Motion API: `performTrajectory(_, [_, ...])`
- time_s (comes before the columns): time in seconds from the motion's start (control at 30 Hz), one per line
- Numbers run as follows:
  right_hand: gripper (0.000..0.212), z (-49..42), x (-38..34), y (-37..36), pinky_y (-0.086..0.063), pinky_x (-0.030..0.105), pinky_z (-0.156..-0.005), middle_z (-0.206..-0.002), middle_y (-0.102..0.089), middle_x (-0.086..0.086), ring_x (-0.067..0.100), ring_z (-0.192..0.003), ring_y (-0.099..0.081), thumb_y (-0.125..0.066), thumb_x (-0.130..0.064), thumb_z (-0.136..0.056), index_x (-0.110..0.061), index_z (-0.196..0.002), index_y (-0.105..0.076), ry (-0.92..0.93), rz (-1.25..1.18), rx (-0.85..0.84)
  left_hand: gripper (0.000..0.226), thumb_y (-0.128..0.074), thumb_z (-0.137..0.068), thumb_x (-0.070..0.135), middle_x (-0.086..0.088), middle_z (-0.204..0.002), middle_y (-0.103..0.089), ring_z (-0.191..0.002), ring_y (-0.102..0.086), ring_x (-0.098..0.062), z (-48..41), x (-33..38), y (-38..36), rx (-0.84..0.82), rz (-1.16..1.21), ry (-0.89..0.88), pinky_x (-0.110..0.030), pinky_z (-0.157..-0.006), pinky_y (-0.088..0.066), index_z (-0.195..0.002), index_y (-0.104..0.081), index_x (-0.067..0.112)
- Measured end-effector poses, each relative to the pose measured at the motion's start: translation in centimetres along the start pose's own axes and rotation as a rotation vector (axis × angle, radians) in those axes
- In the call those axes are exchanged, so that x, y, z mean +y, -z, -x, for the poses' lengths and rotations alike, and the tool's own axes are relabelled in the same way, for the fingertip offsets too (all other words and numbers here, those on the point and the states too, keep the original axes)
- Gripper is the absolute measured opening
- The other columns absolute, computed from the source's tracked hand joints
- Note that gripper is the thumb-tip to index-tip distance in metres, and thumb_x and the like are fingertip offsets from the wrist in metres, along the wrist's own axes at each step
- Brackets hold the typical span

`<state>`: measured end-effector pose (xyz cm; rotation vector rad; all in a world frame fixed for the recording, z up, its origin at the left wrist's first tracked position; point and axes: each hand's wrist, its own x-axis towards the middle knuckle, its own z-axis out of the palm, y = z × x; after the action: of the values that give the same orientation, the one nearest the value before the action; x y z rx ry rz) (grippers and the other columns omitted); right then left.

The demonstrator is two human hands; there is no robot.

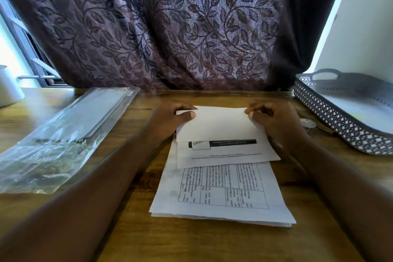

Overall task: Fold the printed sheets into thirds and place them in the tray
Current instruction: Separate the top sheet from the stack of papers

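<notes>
A dark curtain (170,27) with a leaf pattern fills the far side, at 12 o'clock. In front of it stands a wooden table (191,244), which carries all the rest. A pale wall (365,27) rises at 2 o'clock.

A clear plastic bag (63,134) lies at 9 o'clock, flat and wrinkled, with something pale inside; it is apart from the papers. The grey tray (331,119) sits at 2 o'clock. It has a wall with small holes and a handle at its far end. Its inside looks pale, and I cannot tell whether paper lies in it.

A stack (223,198) of printed sheets lies in the middle of the table, its top page showing a table of text. On the far end of the stack, at 12 o'clock, lies one sheet (221,125), a little turned against the stack. Its far part is folded over toward the person, so the blank back faces up. Below the flap edge a printed black bar and some lines of text show.

The left hand (170,117) grips the sheet at its far left corner, with the thumb on top and the fingers curled. The right hand (274,121) grips the far right corner in the same way, fingers curled. Both forearms reach in from 6 o'clock, one on each side of the stack.

A white cup (8,87) stands at 10 o'clock, at the table edge.
</notes>
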<state>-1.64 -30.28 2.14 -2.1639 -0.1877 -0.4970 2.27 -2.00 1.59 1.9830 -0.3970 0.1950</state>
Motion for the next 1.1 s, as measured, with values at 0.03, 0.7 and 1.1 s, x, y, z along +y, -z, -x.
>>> performTrajectory(0.03, [0.017,0.1,-0.4,-0.3,-0.046,0.015,-0.086,-0.11,-0.067,-0.017,0.003,-0.103,-0.061,-0.071,-0.014,-0.09,-0.025,-0.101,-0.076,0.094,0.155,0.005,0.015,-0.072,-0.091,0.015,0.012,-0.099,-0.074,-0.094,-0.069,-0.007,0.2,0.2,-0.2,0.007,-0.023,-0.037,-0.033,-0.089,-0.055,-0.092,-0.075,0.03])
performTrajectory(0.7, [0.015,0.8,-3.2,-2.2,-0.055,0.037,-0.075,-0.09,-0.076,-0.004,0.017,-0.08,-0.066,-0.065,-0.028,-0.095,-0.021,-0.095,-0.079,0.264,0.377,-0.131,0.01,-0.069,-0.083,0.033,0.014,-0.088,-0.076,-0.088,-0.071,-0.008,0.7,1.8,-1.0,0.018,-0.209,-0.276,-0.044,-0.085,-0.058,-0.086,-0.078,0.03])
performTrajectory(1.1, [0.014,0.2,-1.0,0.0,-0.049,0.021,-0.065,-0.087,-0.074,-0.005,0.005,-0.076,-0.066,-0.071,-0.024,-0.092,-0.013,-0.093,-0.079,0.085,0.16,-0.149,0.006,-0.073,-0.089,0.01,0.02,-0.079,-0.068,-0.068,-0.062,0.013,0.5,1.4,1.3,0.109,-0.234,-0.197,-0.006,-0.063,-0.044,-0.091,-0.079,0.012])
